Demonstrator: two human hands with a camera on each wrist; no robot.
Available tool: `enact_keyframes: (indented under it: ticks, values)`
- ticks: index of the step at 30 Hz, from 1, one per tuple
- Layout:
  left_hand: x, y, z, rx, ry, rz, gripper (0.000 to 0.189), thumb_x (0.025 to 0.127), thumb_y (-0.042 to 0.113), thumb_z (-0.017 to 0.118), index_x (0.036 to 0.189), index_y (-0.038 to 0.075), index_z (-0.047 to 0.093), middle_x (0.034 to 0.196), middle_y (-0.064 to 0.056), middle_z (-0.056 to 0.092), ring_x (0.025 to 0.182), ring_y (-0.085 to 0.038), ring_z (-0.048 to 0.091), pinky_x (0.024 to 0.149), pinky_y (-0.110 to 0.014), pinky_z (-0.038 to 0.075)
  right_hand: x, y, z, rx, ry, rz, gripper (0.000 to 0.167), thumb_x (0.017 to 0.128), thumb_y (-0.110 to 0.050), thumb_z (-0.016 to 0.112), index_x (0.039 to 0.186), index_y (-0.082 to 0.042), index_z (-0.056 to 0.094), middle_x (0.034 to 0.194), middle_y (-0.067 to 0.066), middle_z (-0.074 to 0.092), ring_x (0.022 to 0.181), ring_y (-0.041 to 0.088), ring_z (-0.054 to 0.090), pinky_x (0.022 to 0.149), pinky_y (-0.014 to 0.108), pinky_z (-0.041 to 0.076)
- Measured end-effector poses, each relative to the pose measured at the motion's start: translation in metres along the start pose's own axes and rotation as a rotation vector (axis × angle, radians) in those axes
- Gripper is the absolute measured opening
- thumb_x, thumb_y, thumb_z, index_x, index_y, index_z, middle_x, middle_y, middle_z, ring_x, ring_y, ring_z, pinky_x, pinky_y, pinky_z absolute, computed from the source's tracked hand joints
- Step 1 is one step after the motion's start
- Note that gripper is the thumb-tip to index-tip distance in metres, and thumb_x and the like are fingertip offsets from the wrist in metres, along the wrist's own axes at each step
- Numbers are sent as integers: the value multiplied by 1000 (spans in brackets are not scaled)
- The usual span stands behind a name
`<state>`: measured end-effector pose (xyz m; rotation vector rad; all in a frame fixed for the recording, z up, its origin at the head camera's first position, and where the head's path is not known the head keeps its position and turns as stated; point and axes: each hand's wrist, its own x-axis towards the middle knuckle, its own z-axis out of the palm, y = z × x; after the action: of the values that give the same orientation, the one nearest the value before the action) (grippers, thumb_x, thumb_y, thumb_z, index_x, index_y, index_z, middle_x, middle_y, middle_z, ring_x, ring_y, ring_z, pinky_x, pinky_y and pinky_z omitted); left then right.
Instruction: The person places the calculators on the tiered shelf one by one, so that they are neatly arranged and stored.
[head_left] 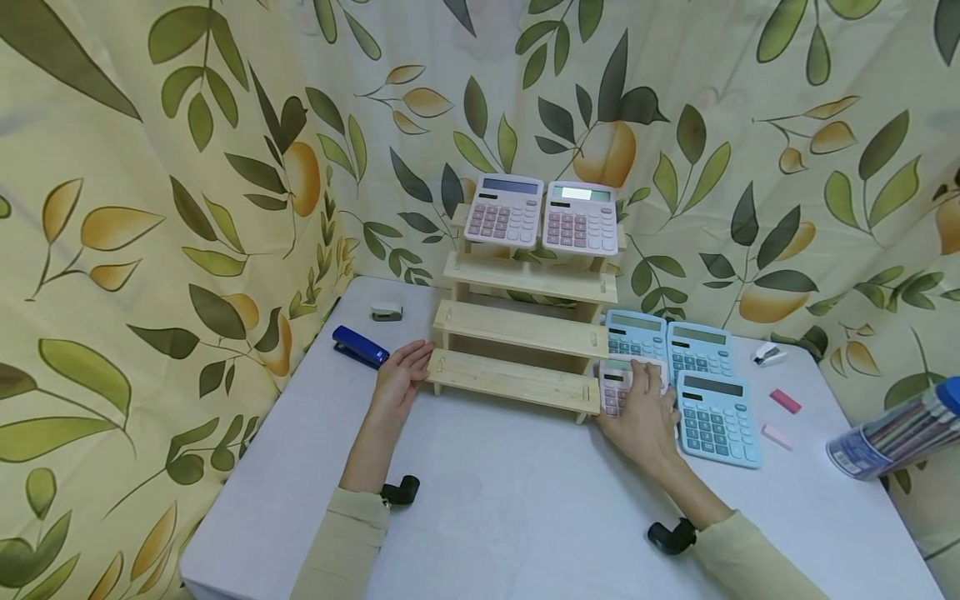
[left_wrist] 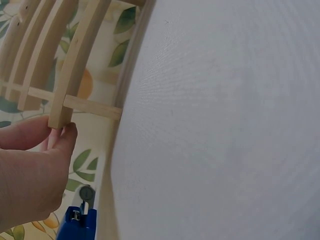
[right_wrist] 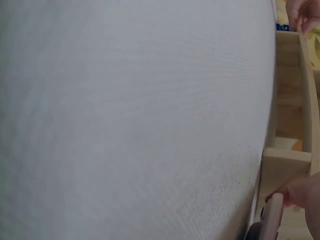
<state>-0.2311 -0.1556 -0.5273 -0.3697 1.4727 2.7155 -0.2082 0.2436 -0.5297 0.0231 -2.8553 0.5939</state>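
Observation:
A stepped light-wood rack [head_left: 525,327] stands on the table. My left hand [head_left: 397,379] pinches the left end of its lowest board, thumb on one face and fingers on the other in the left wrist view. At the rack's right end, my right hand [head_left: 641,421] grips a pink calculator [head_left: 613,390], fingers over its keys and thumb by its near left edge. Much of that calculator is hidden under the hand; its edge [right_wrist: 272,215] shows in the right wrist view. Two more pink calculators, one left [head_left: 505,208] and one right [head_left: 580,218], lean side by side on the top tier.
Blue calculators lie to the right: one behind the hand [head_left: 633,325], one beside it [head_left: 699,342], one nearer [head_left: 720,421]. A blue stapler [head_left: 360,347] and a small white-and-grey item [head_left: 387,312] lie left. Pink erasers [head_left: 785,401] and a pencil tub [head_left: 858,452] are far right.

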Motion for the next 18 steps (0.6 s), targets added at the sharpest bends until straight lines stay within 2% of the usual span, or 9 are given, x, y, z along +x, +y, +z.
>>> enact_keyframes:
  ticks: [8, 15, 18]
  values:
    - [1, 0, -2, 10, -9, -2, 67, 88, -28, 44, 152, -8, 41, 153, -26, 49, 145, -32, 46, 117, -34, 43, 1, 1, 1, 2, 20, -5, 108, 81, -39, 83, 160, 4, 24, 161, 38, 20, 129, 76, 30, 86, 90, 32]
    - [-1, 2, 0, 6, -8, -5, 67, 88, -27, 44, 152, -7, 42, 153, -25, 50, 145, -31, 47, 117, -34, 43, 3, 1, -4, 5, 18, -9, 108, 79, -32, 84, 160, 5, 23, 161, 39, 19, 130, 79, 25, 86, 97, 25]
    - [-2, 2, 0, 4, -7, -6, 67, 88, -28, 44, 152, -8, 42, 153, -25, 50, 145, -31, 46, 117, -34, 42, 3, 1, -6, 2, 22, -7, 109, 78, -31, 84, 160, 4, 23, 161, 39, 19, 130, 79, 25, 85, 96, 26]
